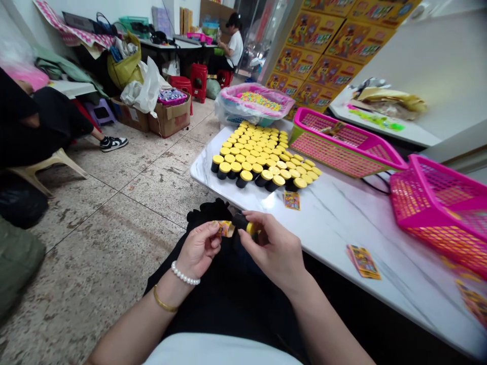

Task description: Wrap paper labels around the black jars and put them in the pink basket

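Note:
My left hand [202, 245] is closed in a pinch on a small printed orange-and-yellow wrapper [225, 229], whose right end looks open. In my right hand [274, 248] is a small black tub with a yellow lid [240, 221], lying on its side with its black end toward the wrapper. That end meets or almost touches the wrapper's opening; I cannot tell which. Both hands are over my lap, just off the table's near edge. Beyond them, rows of black tubs with yellow lids [255, 152] stand close together on the white marbled table [323, 218].
A single printed card [292, 200] lies beside the tubs, and a stack of them [363, 261] lies farther right. Pink baskets [342, 144] line the table's far side. A plastic-lined basin [228, 104] holds colourful pieces. Seated people are at left [34, 116] and at the back [233, 45].

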A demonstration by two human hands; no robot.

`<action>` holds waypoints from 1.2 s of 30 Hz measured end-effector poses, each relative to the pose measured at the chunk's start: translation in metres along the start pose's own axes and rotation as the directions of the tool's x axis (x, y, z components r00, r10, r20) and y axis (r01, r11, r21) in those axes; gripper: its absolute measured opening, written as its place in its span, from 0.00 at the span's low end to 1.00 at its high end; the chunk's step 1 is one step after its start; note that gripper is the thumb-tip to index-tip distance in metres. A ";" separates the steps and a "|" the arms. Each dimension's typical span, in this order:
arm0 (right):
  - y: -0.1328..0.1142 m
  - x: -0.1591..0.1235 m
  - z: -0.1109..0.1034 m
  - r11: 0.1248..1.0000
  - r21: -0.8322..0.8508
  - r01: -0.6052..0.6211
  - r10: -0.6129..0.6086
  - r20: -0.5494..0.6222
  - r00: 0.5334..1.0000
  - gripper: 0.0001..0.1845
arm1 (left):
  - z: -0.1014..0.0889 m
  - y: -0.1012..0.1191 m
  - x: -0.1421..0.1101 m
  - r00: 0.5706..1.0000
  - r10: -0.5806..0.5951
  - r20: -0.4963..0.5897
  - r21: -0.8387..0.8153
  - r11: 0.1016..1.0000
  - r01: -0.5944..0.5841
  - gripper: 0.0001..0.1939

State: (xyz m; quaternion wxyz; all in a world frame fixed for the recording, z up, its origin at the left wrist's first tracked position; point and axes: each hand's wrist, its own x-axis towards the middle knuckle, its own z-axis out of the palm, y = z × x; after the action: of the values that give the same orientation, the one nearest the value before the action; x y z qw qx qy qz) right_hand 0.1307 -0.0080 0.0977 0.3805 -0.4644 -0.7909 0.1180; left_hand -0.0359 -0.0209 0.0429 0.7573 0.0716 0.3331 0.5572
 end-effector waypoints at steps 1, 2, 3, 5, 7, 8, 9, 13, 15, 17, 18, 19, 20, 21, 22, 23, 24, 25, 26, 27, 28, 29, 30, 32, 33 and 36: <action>0.000 -0.001 0.000 0.999 0.023 -0.025 0.026 -0.029 0.999 0.10 | 0.000 0.000 0.000 1.000 0.000 0.006 0.010 1.000 0.000 0.17; 0.000 -0.001 -0.001 0.995 0.074 -0.065 0.068 -0.035 0.997 0.10 | 0.000 0.000 -0.001 1.000 -0.005 0.006 0.011 1.000 0.005 0.17; -0.001 -0.001 -0.002 0.981 0.155 -0.120 0.124 -0.013 0.992 0.11 | 0.000 0.001 0.000 1.000 -0.013 0.001 0.000 1.000 0.013 0.16; -0.004 0.001 -0.004 0.896 0.362 -0.257 0.239 0.095 0.966 0.13 | -0.001 0.002 0.002 0.999 -0.036 -0.018 -0.050 0.998 0.035 0.15; -0.006 0.004 -0.006 0.756 0.529 -0.387 0.320 0.218 0.922 0.13 | -0.002 0.002 0.004 0.998 -0.063 -0.030 -0.104 0.993 0.059 0.14; -0.006 0.005 -0.006 0.692 0.575 -0.437 0.348 0.264 0.899 0.14 | -0.002 0.002 0.006 0.997 -0.071 -0.031 -0.122 0.990 0.067 0.13; -0.006 0.007 -0.005 0.644 0.598 -0.477 0.374 0.298 0.878 0.14 | -0.001 0.002 0.007 0.997 -0.078 -0.028 -0.131 0.989 0.074 0.14; 0.001 0.010 0.000 0.563 0.578 -0.591 0.446 0.391 0.806 0.17 | 0.001 0.002 0.007 0.996 -0.089 -0.003 -0.125 0.988 0.088 0.17; 0.003 0.009 0.001 0.576 0.551 -0.604 0.437 0.417 0.797 0.16 | 0.002 0.002 0.006 0.997 -0.083 0.008 -0.104 0.991 0.083 0.18; 0.003 0.008 0.001 0.663 0.485 -0.570 0.414 0.396 0.820 0.14 | 0.003 0.002 0.005 0.998 -0.063 0.009 -0.058 0.996 0.063 0.18; 0.002 0.007 0.000 0.734 0.425 -0.529 0.401 0.357 0.843 0.12 | 0.003 0.001 0.004 0.999 -0.048 0.004 -0.026 0.999 0.048 0.18; 0.001 0.007 0.001 0.808 0.348 -0.475 0.383 0.302 0.873 0.10 | 0.003 0.001 0.004 0.999 -0.033 -0.002 0.009 0.999 0.033 0.19; 0.000 0.006 0.001 0.873 0.263 -0.412 0.354 0.239 0.904 0.08 | 0.003 0.001 0.004 1.000 -0.017 -0.008 0.045 0.999 0.018 0.19; 0.000 0.006 0.002 0.920 0.185 -0.346 0.316 0.175 0.933 0.07 | 0.002 0.000 0.005 1.000 -0.003 -0.013 0.080 0.997 0.004 0.19; -0.001 0.005 0.004 0.950 0.126 -0.286 0.272 0.116 0.955 0.06 | 0.002 0.000 0.005 1.000 0.009 -0.016 0.111 0.994 -0.007 0.20; -0.001 0.003 0.006 0.967 0.094 -0.238 0.232 0.071 0.970 0.06 | 0.002 -0.001 0.005 1.000 0.020 -0.018 0.137 0.990 -0.018 0.20; 0.000 0.001 0.007 0.976 0.086 -0.201 0.198 0.037 0.979 0.06 | 0.001 -0.001 0.004 0.999 0.032 -0.020 0.158 0.987 -0.029 0.20; 0.001 -0.001 0.009 0.980 0.097 -0.172 0.171 0.013 0.985 0.06 | 0.001 -0.002 0.004 0.999 0.046 -0.025 0.173 0.984 -0.041 0.21; 0.002 -0.004 0.010 0.981 0.120 -0.152 0.154 -0.003 0.988 0.06 | 0.001 -0.002 0.003 0.997 0.064 -0.035 0.182 0.982 -0.057 0.21; 0.004 -0.007 0.011 0.979 0.150 -0.141 0.144 -0.009 0.990 0.07 | 0.000 -0.002 0.001 0.995 0.091 -0.051 0.186 0.979 -0.080 0.22; 0.007 -0.011 0.012 0.973 0.184 -0.138 0.142 -0.010 0.990 0.08 | 0.000 -0.002 -0.001 0.989 0.129 -0.070 0.188 0.976 -0.114 0.22; 0.009 -0.014 0.012 0.966 0.220 -0.137 0.143 -0.010 0.990 0.09 | 0.000 -0.002 -0.002 0.981 0.173 -0.089 0.191 0.969 -0.154 0.22; 0.011 -0.017 0.012 0.957 0.254 -0.137 0.144 -0.009 0.989 0.10 | 0.000 -0.001 -0.004 0.972 0.214 -0.101 0.195 0.962 -0.192 0.23; 0.014 -0.023 0.012 0.941 0.309 -0.141 0.148 -0.001 0.989 0.12 | -0.001 0.000 -0.006 0.969 0.232 -0.084 0.204 0.956 -0.211 0.24; 0.015 -0.025 0.012 0.934 0.327 -0.143 0.150 0.003 0.989 0.12 | -0.001 0.001 -0.007 0.978 0.198 -0.058 0.208 0.961 -0.182 0.24; 0.014 -0.028 0.012 0.908 0.382 -0.170 0.179 0.013 0.984 0.11 | -0.003 0.001 -0.007 0.999 0.052 -0.001 0.216 0.975 -0.051 0.23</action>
State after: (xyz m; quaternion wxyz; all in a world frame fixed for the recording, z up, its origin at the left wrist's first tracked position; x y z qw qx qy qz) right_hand 0.1387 -0.0216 0.0686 0.4604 -0.4518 -0.7037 0.2978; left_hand -0.0394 -0.0271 0.0442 0.7293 0.1602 0.3921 0.5374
